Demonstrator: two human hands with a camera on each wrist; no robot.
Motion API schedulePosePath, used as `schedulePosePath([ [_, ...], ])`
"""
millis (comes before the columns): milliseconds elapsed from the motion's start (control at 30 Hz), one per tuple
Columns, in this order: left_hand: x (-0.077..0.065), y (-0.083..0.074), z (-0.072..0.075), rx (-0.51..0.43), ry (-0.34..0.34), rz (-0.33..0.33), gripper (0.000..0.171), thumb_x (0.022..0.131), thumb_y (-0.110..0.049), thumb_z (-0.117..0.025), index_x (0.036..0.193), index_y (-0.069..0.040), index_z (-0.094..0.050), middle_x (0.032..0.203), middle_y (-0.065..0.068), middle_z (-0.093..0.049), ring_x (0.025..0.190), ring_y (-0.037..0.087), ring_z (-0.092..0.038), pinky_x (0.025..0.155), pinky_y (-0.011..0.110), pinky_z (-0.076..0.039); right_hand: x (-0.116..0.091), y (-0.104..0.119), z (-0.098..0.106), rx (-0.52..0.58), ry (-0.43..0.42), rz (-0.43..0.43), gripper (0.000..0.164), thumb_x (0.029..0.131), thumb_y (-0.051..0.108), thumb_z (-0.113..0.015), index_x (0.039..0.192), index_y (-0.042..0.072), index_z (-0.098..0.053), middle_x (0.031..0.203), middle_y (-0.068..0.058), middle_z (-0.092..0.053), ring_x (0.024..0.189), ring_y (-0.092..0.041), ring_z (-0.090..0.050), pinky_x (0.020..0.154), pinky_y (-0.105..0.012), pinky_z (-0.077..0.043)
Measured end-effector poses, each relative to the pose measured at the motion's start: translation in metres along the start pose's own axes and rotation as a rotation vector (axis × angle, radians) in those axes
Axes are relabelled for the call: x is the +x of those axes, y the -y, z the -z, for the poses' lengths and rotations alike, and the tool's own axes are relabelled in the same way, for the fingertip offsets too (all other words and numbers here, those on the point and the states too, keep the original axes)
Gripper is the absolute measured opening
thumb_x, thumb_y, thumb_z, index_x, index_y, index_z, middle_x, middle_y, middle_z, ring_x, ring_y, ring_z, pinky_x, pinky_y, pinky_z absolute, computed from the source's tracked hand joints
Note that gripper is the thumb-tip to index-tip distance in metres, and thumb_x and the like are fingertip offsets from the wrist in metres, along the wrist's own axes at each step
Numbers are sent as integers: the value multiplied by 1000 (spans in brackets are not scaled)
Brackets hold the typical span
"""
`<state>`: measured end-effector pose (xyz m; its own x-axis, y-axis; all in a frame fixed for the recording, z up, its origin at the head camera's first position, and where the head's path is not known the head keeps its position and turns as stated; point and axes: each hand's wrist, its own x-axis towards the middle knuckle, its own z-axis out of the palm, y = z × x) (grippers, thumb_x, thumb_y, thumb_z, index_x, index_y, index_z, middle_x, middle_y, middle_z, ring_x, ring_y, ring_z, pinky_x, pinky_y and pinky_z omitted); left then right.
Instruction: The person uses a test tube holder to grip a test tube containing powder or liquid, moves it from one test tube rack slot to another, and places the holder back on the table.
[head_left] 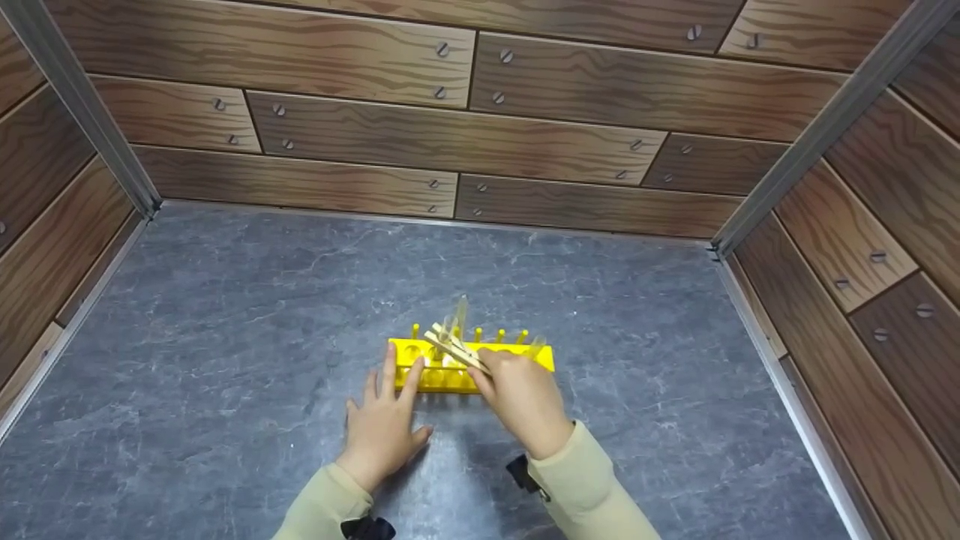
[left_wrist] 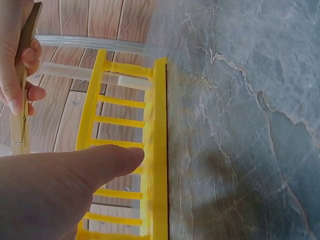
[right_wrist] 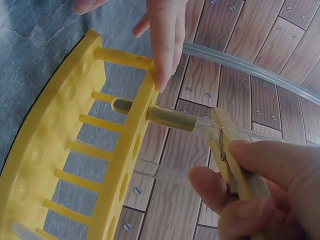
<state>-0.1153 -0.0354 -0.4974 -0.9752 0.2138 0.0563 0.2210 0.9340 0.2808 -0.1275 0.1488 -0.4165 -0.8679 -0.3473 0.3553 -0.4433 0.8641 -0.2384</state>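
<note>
In the head view, my left hand (head_left: 382, 431) rests with outstretched fingers on the left end of a yellow test tube rack (head_left: 442, 384). The right hand (head_left: 525, 397) grips a wooden test tube holder (right_wrist: 235, 160) between thumb and fingers. The holder's jaws are clamped on the upper part of a glass test tube (right_wrist: 172, 119), which has dark yellowish contents. That tube passes through a hole in the rack's top plate, its rounded end below the plate in the right wrist view. My left fingertips press the rack's top beside it.
A second clear tube (head_left: 461, 309) stands upright at the back of the rack, by the row of yellow pegs (head_left: 501, 335). Another tube (left_wrist: 132, 82) sits at the rack's right end. Wood-patterned walls (head_left: 360, 127) enclose the grey marbled tabletop (head_left: 247, 315).
</note>
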Motion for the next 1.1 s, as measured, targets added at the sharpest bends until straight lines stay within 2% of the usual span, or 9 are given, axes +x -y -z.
schedulePosePath([
  [667,-1,0,1,-10,-10,-2,98,72,-51,-73,150,-20,-21,153,21,-2,122,52,-36,83,72,-36,1,1,6,21,16,-6,18,88,22,-65,74,12,-59,57,6,-45,46,-7,-37,42,-20,-35],
  [800,-1,0,0,14,-28,-13,98,72,-50,-74,149,-19,-23,153,22,-5,119,52,-40,80,71,-40,0,2,8,15,18,0,19,88,22,-64,74,13,-58,57,6,-43,46,-7,-36,42,-20,-34],
  [1100,0,-1,-1,13,-16,-3,97,73,-50,-74,149,-19,-23,153,23,-3,119,52,-40,80,71,-39,0,2,10,20,20,-1,15,88,21,-65,78,10,-62,59,4,-49,47,-7,-38,43,-20,-36],
])
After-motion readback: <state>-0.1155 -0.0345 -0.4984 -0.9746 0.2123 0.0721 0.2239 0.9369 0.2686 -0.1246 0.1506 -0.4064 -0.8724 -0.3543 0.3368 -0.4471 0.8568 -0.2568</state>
